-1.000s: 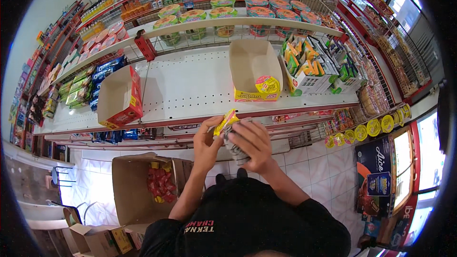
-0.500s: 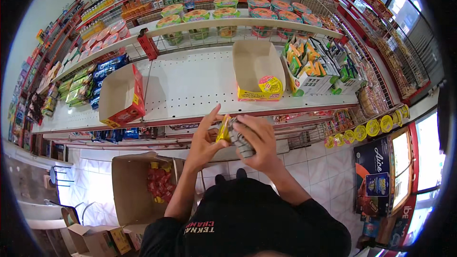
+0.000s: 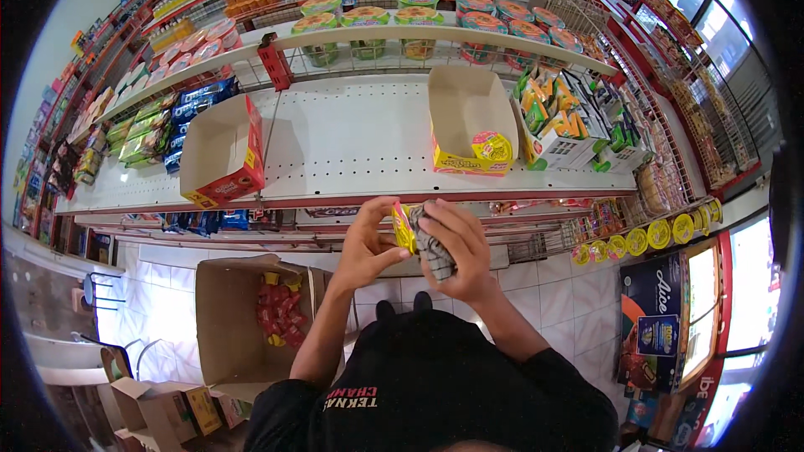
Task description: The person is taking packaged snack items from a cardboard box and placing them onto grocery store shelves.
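My left hand (image 3: 365, 249) pinches a small yellow packet with a pink edge (image 3: 404, 228) between thumb and fingers. Pressed against the packet's right side is a crumpled grey cloth with dark stripes (image 3: 436, 244), gripped in my right hand (image 3: 466, 253). Both hands are held up before the shelf's front edge. Beyond them on the white shelf (image 3: 352, 138) stands a yellow-and-pink open carton (image 3: 469, 162) with a round yellow packet (image 3: 492, 147) at its front right. A red open carton (image 3: 253, 146) sits further left on that shelf.
Snack packs (image 3: 146, 134) lie at the shelf's left; white boxes of green and orange packs (image 3: 565, 130) are at its right. Cup noodles (image 3: 367, 29) line the shelf above. On the floor, a large cardboard box (image 3: 226, 326) holds red and yellow packets (image 3: 280, 310).
The packet has turned a little, so its pink edge shows, and my left index finger has come in over its top. The cloth stays against it. The view has shifted slightly.
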`<state>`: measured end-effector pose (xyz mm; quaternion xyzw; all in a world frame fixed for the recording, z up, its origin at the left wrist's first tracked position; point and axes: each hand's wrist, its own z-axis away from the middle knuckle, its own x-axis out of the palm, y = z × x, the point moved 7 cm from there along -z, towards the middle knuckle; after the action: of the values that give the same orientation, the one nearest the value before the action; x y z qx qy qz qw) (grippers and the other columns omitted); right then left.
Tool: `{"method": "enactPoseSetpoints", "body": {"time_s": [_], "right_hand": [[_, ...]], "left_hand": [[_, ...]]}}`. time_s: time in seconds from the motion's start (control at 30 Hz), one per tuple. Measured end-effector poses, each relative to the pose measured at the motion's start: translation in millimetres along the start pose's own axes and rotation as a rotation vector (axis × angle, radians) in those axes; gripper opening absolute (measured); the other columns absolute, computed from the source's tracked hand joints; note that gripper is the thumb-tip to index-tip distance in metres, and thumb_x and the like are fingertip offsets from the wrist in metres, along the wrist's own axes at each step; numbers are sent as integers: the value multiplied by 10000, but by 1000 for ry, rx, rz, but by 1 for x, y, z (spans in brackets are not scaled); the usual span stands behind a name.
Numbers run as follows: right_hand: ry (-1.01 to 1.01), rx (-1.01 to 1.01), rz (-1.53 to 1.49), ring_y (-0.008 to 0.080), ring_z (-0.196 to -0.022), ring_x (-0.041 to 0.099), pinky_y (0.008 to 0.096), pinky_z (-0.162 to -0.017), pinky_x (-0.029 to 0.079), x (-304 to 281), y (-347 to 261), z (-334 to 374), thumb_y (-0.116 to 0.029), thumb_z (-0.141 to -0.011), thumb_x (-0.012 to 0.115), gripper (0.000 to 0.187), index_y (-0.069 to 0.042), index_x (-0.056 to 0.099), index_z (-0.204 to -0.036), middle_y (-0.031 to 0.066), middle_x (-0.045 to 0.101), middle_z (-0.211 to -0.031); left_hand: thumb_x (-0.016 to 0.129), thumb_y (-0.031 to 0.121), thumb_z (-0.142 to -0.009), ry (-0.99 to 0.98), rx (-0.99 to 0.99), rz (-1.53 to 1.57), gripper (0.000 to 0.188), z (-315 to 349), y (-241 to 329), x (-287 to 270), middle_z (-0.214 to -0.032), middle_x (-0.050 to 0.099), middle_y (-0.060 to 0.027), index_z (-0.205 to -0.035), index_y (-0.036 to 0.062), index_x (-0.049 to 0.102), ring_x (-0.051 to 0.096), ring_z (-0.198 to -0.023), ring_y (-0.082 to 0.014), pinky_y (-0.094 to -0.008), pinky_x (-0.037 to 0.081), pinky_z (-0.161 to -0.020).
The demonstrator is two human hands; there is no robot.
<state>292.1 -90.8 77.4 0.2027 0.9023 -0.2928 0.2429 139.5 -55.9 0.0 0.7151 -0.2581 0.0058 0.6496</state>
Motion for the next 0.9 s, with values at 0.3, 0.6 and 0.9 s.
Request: {"method": "enactPoseSetpoints", "body": {"time_s": [0.3,0.6,0.9], "right_hand": [[7,-262,129,276,-1170,601,465,-1021,438,7,-22,7,-338,-835,705,422,-102,676,-1184,89,651,-1265],[98,358,-195,326,-1223,565,478,-1028,407,11,12,5,-199,-788,710,504,-54,586,-1254,147,601,-1318],[-56,-138,-9,318,-1343,492,515,-1138,316,17,-13,4,-398,-895,638,491,-81,605,-1268,131,558,-1408]], "left_hand": [[845,308,-779,140,120,111,817,-1,-12,-21,-1310,531,-82,-1434,68,420,558,-1146,-177,-283,480,-927],[831,154,-800,57,107,129,624,0,-21,-16,-1193,590,-45,-1311,66,484,586,-1080,-142,-287,503,-887],[837,276,-814,205,69,364,714,5,-32,-30,-1203,609,-55,-1364,52,439,603,-1062,-136,-261,512,-861]]}}
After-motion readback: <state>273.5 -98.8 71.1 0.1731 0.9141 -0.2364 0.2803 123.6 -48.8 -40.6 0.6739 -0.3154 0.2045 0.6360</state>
